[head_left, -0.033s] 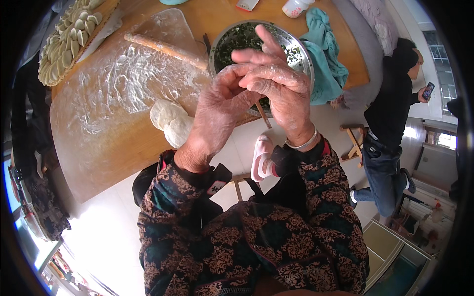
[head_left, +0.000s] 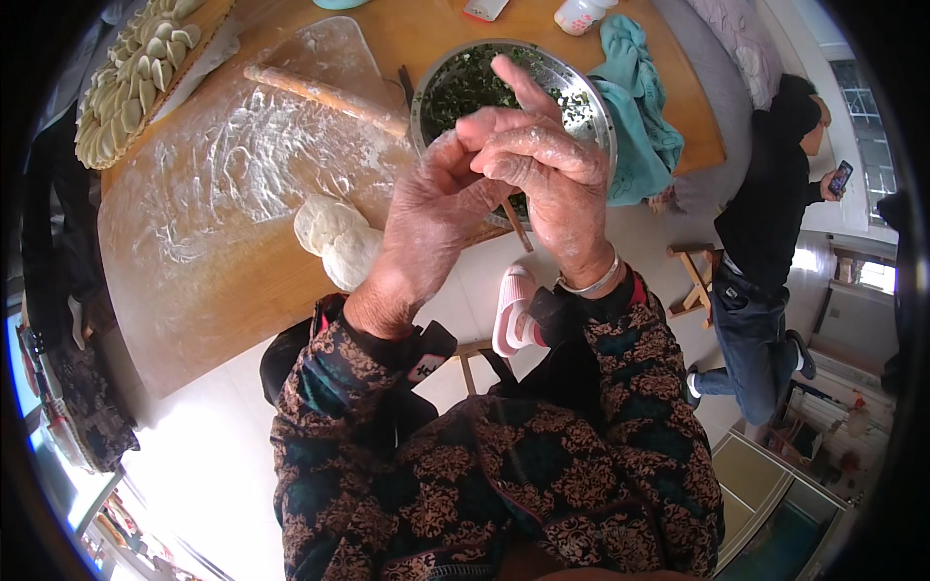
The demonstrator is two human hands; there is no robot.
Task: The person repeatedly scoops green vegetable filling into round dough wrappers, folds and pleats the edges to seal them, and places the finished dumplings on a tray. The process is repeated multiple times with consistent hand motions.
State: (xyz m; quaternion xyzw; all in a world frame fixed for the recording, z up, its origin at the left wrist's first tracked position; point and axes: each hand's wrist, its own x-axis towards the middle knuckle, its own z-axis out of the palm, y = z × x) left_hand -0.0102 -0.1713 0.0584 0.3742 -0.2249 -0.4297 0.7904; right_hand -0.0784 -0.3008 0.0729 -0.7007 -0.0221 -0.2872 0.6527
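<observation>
My left hand and my right hand, both dusted white, meet over a steel bowl of chopped greens. Their fingers are curled against each other, with one finger raised beyond them; anything between them is hidden. A wooden handle sticks out of the bowl below my right hand. To the left of my left hand lies a pale lump of dough. Beyond it are a floured board and a wooden rolling pin.
A tray of shaped dumplings is at the far left. A teal cloth and a white container are right of the bowl. At the right, a person in black holds a phone, near a wooden stool.
My joined fingers shift slightly, the raised finger tipping a little leftward. Everything else looks the same.
</observation>
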